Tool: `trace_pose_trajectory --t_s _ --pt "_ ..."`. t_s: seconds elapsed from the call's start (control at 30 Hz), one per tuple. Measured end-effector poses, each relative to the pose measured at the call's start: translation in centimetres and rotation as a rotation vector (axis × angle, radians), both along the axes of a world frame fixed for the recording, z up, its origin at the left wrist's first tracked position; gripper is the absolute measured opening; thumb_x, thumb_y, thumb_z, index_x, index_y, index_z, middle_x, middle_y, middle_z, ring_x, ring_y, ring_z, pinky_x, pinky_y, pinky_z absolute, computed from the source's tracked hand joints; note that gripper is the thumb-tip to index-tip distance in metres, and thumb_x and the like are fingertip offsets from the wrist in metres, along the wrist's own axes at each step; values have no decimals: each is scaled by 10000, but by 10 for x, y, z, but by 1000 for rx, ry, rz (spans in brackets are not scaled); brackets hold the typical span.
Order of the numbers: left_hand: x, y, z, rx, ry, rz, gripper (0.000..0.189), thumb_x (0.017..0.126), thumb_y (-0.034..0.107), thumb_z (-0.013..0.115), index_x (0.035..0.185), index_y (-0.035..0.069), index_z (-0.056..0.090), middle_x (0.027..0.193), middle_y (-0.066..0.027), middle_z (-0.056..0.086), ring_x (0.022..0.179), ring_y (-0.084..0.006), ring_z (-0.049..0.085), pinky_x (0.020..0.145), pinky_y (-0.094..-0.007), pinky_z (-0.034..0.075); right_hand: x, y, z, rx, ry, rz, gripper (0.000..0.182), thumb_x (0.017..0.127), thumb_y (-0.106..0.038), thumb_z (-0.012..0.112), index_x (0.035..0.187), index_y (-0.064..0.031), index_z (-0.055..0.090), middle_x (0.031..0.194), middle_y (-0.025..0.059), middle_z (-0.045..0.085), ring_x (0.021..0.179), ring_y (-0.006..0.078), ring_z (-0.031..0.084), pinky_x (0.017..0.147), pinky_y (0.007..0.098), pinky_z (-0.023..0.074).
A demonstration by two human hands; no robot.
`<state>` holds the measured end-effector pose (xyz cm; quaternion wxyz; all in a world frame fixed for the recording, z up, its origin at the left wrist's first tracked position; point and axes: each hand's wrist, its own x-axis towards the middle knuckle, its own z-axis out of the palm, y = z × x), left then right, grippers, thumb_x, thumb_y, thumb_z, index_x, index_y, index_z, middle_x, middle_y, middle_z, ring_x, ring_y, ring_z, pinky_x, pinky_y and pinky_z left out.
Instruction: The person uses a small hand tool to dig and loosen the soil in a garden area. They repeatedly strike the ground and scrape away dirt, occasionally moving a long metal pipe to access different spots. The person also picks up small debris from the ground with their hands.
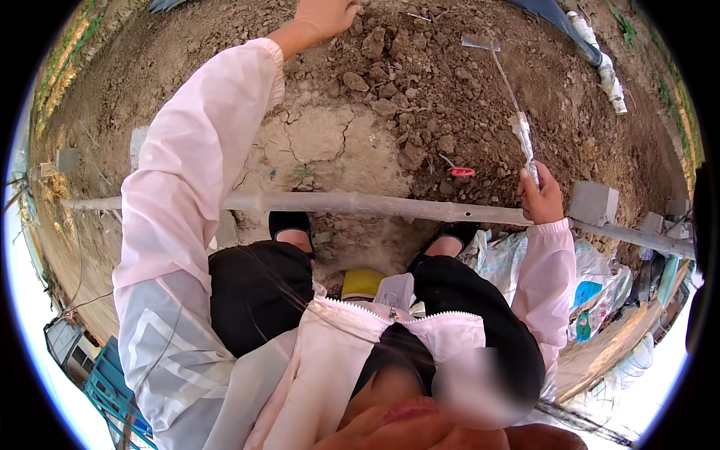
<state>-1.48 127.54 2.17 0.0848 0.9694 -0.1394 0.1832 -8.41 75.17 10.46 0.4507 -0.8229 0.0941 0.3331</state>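
My right hand [541,194] is closed around the white-wrapped handle [525,143] of a thin rod or tool, which points away over the loose soil. A flat, clear piece [481,43] lies or sits at the rod's far end; whether they are joined is unclear. My left hand [329,16] reaches out at the top edge above the soil, its fingers curled and partly cut off by the picture's rim, so what it holds cannot be told. Red-handled scissors or a similar small tool [463,171] rest on the clods between my hands and feet.
A long pole [349,202] crosses before my feet. Concrete blocks [590,202] stand right; another grey block [67,160] is far left. Plastic sacks [503,256] lie beside my right leg. A white-wrapped pipe [607,73] lies upper right. Something yellow [361,283] is between my legs.
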Motion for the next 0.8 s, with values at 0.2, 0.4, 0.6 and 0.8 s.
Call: trace_pose_trajectory --t_s 0.2,0.4,0.6,0.8 --pt "56 -92 -45 151 38 16 158 856 234 622 817 162 758 922 -70 685 1056 -250 610 955 -426 413 -9 4 -6 -30 50 -46 274 990 -240 645 1195 -66 599 660 -42 522 483 44 419 420 234 303" --pt "74 -87 -67 389 190 48 190 855 213 598 842 155 779 967 -50 713 1061 -226 613 1005 -429 400 -6 -13 -20 -62 -85 58 226 985 -231 642 1089 -31 624 671 -48 507 584 40 434 515 246 346" --pt "62 -78 -34 141 385 242 248 924 185 577 1123 107 703 1179 -67 670 1228 -249 560 1055 -440 377 -1 -7 -6 -90 -75 36 224 985 -236 636 1045 -20 623 672 -43 523 572 43 447 504 250 341" --pt "47 -79 -42 315 489 87 329 810 278 744 1128 192 738 1192 54 667 1238 -188 495 951 -380 421 -19 -1 -23 126 76 30 210 1002 -273 616 1002 -91 512 583 -51 447 416 50 384 365 241 255"
